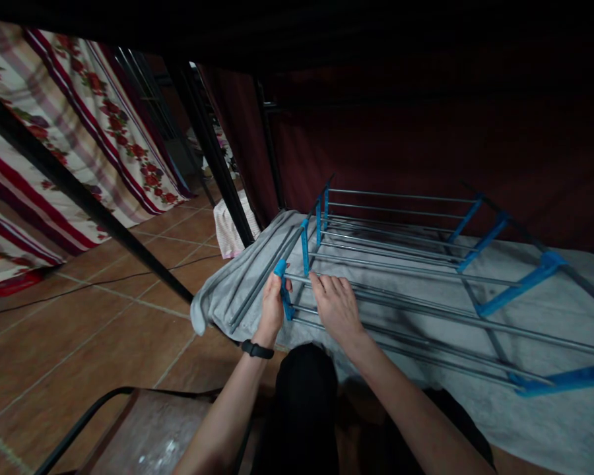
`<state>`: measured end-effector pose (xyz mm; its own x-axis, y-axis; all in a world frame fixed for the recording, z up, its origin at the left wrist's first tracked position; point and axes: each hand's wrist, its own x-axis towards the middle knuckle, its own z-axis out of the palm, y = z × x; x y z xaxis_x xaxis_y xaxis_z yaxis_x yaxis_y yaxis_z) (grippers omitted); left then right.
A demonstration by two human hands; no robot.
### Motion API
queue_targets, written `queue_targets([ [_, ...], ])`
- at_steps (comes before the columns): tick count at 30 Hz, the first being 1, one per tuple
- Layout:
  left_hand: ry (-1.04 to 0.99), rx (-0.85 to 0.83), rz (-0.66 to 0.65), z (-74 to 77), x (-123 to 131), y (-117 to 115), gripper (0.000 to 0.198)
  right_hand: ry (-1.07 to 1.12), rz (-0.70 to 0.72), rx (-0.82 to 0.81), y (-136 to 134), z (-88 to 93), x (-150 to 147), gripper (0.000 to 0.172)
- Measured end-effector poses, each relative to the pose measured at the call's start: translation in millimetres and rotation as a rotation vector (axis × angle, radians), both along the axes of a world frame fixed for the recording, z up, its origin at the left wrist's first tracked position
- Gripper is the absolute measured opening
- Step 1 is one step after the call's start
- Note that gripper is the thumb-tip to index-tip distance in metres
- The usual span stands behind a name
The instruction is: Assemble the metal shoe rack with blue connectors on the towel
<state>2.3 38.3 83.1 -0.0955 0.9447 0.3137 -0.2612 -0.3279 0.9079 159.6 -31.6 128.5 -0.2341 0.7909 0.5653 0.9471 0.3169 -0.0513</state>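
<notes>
A rack of grey metal rods [406,264] joined by blue plastic brackets [519,287] lies on a grey cloth [549,422] spread over a low surface. My left hand [272,307], with a black band at the wrist, is closed around a blue bracket [283,290] at the rack's near left corner. My right hand [336,307] rests just to its right, fingers curled over the near rods. Loose grey rods [262,280] lie along the cloth's left edge.
A black slanted metal post [79,191] and upright posts [212,152] of a bed frame stand to the left. Floral striped curtains [79,119] hang at far left. Brown tiled floor [79,316] lies below. A chair or stool edge [143,429] is near bottom left.
</notes>
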Motion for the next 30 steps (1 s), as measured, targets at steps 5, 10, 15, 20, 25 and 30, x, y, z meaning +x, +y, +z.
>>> queue_targets([
  [5, 0.044, -0.010, 0.021, 1.4, 0, -2, 0.052, -0.056, 0.017, -0.024, 0, 5.5, 4, 0.040],
  [10, 0.076, 0.004, 0.030, -3.8, -2, -1, 0.054, -0.048, 0.020, -0.018, -2, 7.5, 3, 0.039],
  [15, 0.185, 0.027, 0.097, -5.1, 0, -3, 0.055, -0.057, 0.009, -0.017, -2, 8.4, 5, 0.038],
  [20, 0.240, 0.023, 0.144, -1.0, 5, -9, 0.057, -0.064, 0.027, -0.024, -2, 8.1, 10, 0.038],
  [25, 0.273, -0.001, 0.150, 2.5, 9, -14, 0.058, -0.044, 0.037, -0.020, -2, 5.7, 12, 0.038],
  [30, 0.249, 0.003, 0.131, 6.1, 13, -16, 0.064, -0.022, 0.044, -0.022, -2, 4.5, 10, 0.038],
])
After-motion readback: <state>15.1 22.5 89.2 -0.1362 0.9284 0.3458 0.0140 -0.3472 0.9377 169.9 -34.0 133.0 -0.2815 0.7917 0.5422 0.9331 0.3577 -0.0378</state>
